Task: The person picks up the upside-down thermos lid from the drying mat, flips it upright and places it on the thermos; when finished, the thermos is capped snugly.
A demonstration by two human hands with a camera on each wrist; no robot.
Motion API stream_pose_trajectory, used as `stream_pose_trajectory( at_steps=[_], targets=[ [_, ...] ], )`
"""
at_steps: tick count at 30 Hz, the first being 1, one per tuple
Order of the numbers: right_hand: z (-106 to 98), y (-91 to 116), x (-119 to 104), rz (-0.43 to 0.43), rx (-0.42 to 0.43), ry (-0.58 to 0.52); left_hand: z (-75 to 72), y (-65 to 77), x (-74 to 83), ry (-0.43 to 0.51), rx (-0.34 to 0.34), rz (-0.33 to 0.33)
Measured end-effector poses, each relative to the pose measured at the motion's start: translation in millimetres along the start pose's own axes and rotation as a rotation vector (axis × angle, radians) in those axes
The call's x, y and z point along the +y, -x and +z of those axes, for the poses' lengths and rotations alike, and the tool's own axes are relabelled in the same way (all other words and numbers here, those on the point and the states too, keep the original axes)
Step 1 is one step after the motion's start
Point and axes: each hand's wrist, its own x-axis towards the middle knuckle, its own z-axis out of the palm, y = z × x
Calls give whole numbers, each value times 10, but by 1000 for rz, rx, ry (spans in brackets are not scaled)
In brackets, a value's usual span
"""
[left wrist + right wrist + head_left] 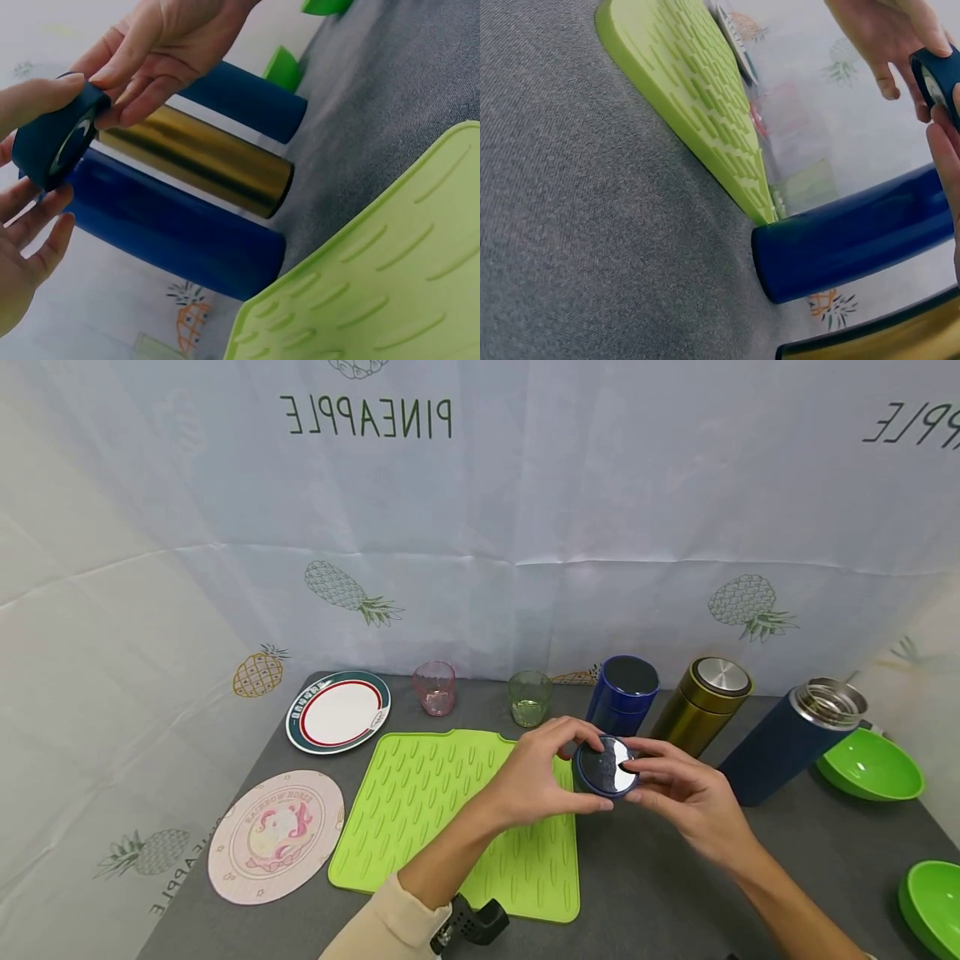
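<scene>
A dark blue bottle lid (606, 767) with a shiny top is held up in front of the bottles. My left hand (536, 777) grips it from the left, thumb at the near edge and fingers at the far one. On the opposite side, the fingertips and thumb of my right hand (693, 793) pinch its rim. The left wrist view shows the underside of the lid (56, 139), with a pale ring inside. Uncapped, a tall dark blue bottle (780, 743) shows its steel mouth at the right. A capped gold bottle (690, 714) and a capped blue bottle (618, 706) stand behind the hands.
Under my left arm lies a green ridged mat (420, 810). A pink round mat (277, 835) and a rimmed plate (337, 712) are on the left. Pink (435, 689) and green glasses (529, 699) stand at the back. Green bowls (873, 764) sit far right.
</scene>
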Motion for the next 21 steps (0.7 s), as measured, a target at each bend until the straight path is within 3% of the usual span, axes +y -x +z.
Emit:
stream_pose_trajectory(
  at_steps=[7,10,13,18,21],
  targets=[
    [-80,30,-16,-69,-16,-50,-1,10,-7,-62,2,4],
    [-199,86,-69,-99,27,-17,-13,26,-14,-70,2,3],
    [-364,170,-144,-118,147,140,-24,51,-28,-73,-7,5],
    [-656,257,-230,-246,460,330,-34,89,-59,-75,-20,16],
    [-803,274,-254,-222,620,411,-40,103,-77,-74,-23,20]
  ],
)
